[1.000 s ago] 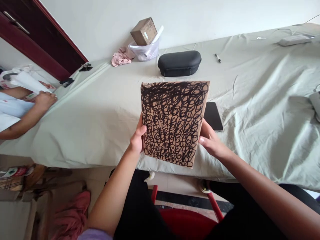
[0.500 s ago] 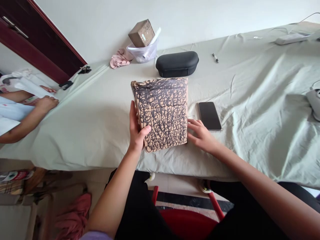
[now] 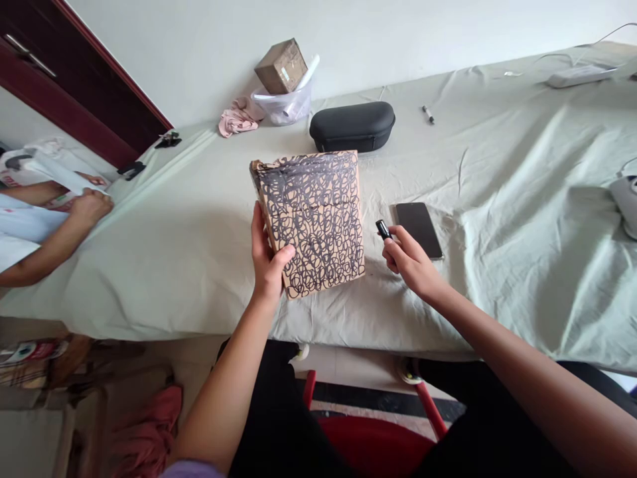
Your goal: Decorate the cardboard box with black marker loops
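My left hand [image 3: 269, 262] grips a flat cardboard box [image 3: 316, 222] by its left edge, thumb on the face and fingers behind. Dense black loops of ink cover the front of the box, which is tilted up toward me over the table. To the right of the box and apart from it, my right hand [image 3: 409, 260] is closed around a black marker [image 3: 383, 230]. One end of the marker sticks out past the fingers; the rest is hidden in the hand. A dark phone [image 3: 419, 229] lies just beyond my right hand.
On the sheet-covered table [image 3: 497, 279] sit a black case [image 3: 352, 126], a small pen [image 3: 428, 115], a plastic tub [image 3: 283, 108] holding a brown box [image 3: 281, 66], and a pink cloth [image 3: 240, 118]. At the left, another person's hands [image 3: 92, 206] hold something white.
My right hand has left the box's right edge, moved slightly right, and now holds up a black marker. The box has shifted a little to the left with my left hand.
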Demonstrator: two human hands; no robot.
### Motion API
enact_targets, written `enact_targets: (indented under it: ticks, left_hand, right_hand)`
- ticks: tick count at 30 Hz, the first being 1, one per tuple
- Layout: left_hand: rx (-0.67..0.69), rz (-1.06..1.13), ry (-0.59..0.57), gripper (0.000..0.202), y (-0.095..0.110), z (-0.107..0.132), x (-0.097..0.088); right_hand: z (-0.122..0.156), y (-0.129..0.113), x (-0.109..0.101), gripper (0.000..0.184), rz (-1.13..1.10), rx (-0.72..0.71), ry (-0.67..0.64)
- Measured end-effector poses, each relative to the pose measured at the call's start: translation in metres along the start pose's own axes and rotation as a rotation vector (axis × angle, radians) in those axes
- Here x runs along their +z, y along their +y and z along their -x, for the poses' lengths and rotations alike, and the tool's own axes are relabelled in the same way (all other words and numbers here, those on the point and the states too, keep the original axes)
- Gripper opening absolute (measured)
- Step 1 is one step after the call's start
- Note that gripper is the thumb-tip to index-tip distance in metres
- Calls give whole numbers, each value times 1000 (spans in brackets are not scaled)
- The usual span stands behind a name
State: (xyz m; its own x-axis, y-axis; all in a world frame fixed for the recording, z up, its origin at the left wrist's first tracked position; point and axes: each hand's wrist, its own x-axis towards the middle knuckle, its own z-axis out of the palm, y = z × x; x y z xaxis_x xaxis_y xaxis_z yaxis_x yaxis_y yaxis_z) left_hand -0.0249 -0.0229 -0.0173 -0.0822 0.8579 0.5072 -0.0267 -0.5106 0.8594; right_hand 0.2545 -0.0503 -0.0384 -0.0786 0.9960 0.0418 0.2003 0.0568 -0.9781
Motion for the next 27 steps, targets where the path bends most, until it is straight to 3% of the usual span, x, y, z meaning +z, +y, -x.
enact_targets:
  ticks: [5,10,15,21,27]
  left_hand:
    - [72,-27,-32,87,-10,-3,-6]
    - [91,-54,-41,90,-14,-4,-8]
    - [109,-91,-47,90,-14,-3,-8]
    - [103,-59,-60,90,-11,-2,-6]
    - [84,-49,-60,89,-8,-1,-4]
  right_hand:
    - [-3,0,-2,30,151,-87,7]
    - [-4,2,-4,27,367,-80,107]
    - [-1,0,-5,29,454,-55,116]
    - [-2,-3,-5,40,529,111,142]
    - [-2,-12,-10,63,630,215,128]
